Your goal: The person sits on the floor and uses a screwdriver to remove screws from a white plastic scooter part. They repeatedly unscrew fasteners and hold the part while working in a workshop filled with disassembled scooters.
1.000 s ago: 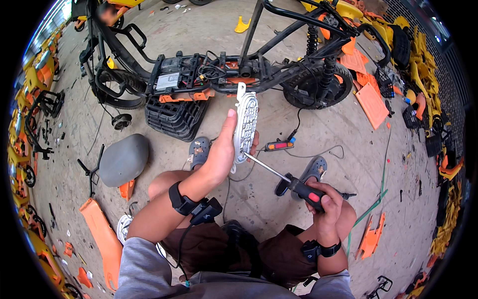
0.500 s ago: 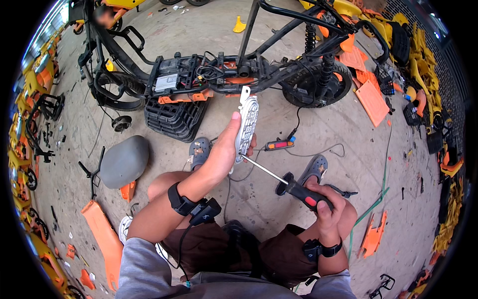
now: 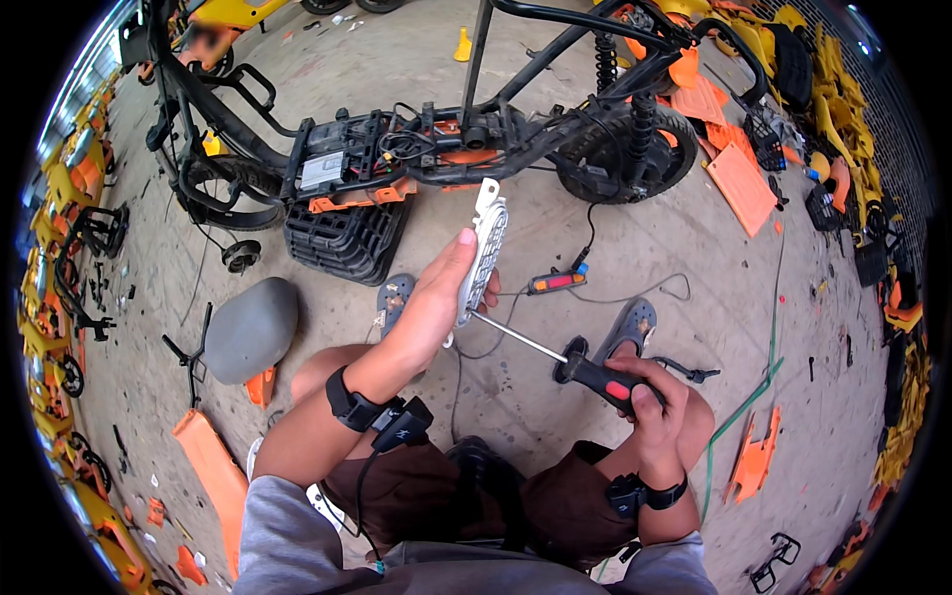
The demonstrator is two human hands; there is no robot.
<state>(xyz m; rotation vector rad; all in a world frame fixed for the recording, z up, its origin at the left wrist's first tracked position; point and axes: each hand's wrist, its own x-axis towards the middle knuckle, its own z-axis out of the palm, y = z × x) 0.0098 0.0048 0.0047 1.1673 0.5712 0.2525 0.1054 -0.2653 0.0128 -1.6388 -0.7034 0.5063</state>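
My left hand (image 3: 441,293) grips a long silvery-white ribbed part (image 3: 485,248), its thumb along the near side and fingertips showing behind. A flat tab with a hole sticks up from the part's top end. A screwdriver (image 3: 518,337) with a black and red handle sits in my right hand (image 3: 656,402), fingers wrapped round the grip. Its long metal shaft points up and left, and the tip meets the lower end of the ribbed part. Whether the tip sits in a screw is too small to tell.
Ahead stands a stripped black scooter frame (image 3: 516,129) above a black crate (image 3: 342,243). A cabled red and yellow device (image 3: 557,283) lies on the floor before me. To the left are a grey seat (image 3: 252,329) and an orange panel (image 3: 213,476); more orange panels (image 3: 742,188) lie right.
The ribbed part and screwdriver have shifted slightly left and down in the picture, as my view moved a little. Both hands keep their grip, and the tip stays at the part's lower end.
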